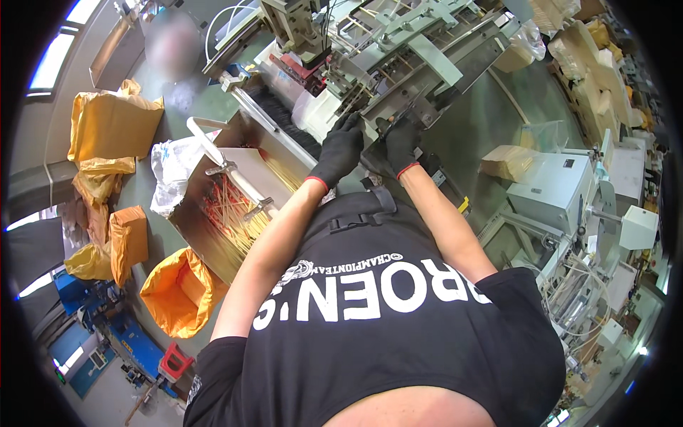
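Observation:
My left hand (340, 151), in a black glove with a red cuff, reaches to the near side of a machine (398, 53) with grey metal rails. Its fingers stretch forward beside a white plastic part (318, 114), and nothing shows in them. To its right, my right hand (403, 144), gloved alike, is at the machine's lower metal edge. Those fingers are bent in by a dark metal piece; what they hold, if anything, is hidden. Left of my left forearm, a metal bin (186, 235) contains many thin wooden sticks (245, 213), some with red ends.
A white tubular handle (231, 174) crosses the bin. An open orange bag (181, 295) and a white plastic bag (174, 171) stand beside it. More yellow-orange sacks (114, 132) are at the left. A light grey cabinet (551, 188) stands at the right.

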